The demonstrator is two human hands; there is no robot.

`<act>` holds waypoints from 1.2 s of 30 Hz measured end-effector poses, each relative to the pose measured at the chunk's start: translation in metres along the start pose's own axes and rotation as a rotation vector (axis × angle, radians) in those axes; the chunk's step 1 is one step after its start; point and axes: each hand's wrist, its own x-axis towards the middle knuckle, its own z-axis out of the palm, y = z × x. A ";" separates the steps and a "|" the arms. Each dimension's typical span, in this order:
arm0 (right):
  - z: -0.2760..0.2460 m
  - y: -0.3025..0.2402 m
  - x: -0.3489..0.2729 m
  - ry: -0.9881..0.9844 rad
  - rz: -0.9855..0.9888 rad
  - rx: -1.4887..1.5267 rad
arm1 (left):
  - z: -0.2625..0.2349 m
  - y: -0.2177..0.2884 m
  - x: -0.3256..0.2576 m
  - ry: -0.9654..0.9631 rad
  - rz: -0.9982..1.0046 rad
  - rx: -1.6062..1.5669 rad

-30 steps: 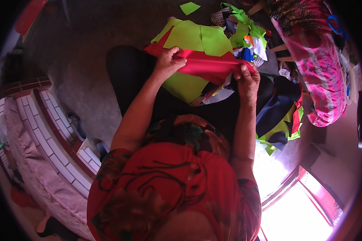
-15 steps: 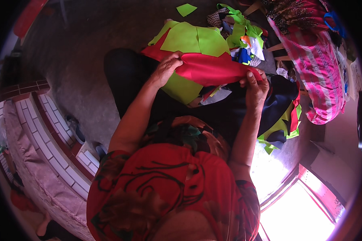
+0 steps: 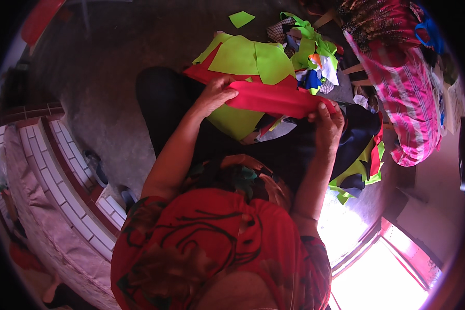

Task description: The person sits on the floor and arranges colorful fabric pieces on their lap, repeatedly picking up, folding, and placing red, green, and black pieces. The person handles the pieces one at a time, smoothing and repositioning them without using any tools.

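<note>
A strip of red fabric [image 3: 274, 97] is stretched between my two hands above my lap. My left hand [image 3: 217, 96] pinches its left end, and my right hand [image 3: 327, 120] grips the right end with the thumb on top. Just beyond the strip lie lime-green fabric pieces [image 3: 253, 56] on top of more red cloth [image 3: 199, 72]. Another olive-green piece [image 3: 236, 122] shows below the strip, close to my left hand. Dark cloth [image 3: 354, 129] covers my lap to the right of my right hand.
Mixed scraps [image 3: 320, 59] are heaped at the far right, with a lone green scrap [image 3: 242, 19] on the floor. Pink plaid cloth [image 3: 398, 93] hangs further right. More offcuts [image 3: 364, 168] lie near the bright doorway [image 3: 382, 274]. White-brick edging [image 3: 62, 186] runs along the left.
The red strip has gone from a bunched, sagging shape to a flatter, straighter band. Both hands keep hold of it, and the right hand has shifted slightly down.
</note>
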 end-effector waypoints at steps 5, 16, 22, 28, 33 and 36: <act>-0.014 -0.019 0.002 -0.028 0.061 -0.200 | -0.008 -0.007 -0.010 -0.274 -0.190 0.007; 0.026 0.041 0.072 0.010 -0.002 -0.377 | -0.007 -0.030 0.000 -0.200 -0.254 0.613; 0.018 0.053 0.052 -0.243 -0.181 -0.789 | -0.008 -0.035 0.003 -0.189 -0.218 0.799; 0.023 0.057 0.021 -0.479 -0.040 -1.144 | -0.009 -0.040 0.008 -0.262 -0.137 0.951; 0.039 0.050 0.012 -0.634 0.005 -1.251 | -0.011 -0.034 0.002 -0.411 -0.139 0.704; 0.038 0.057 0.013 -0.599 -0.049 -1.204 | -0.010 -0.035 0.003 -0.471 -0.172 0.748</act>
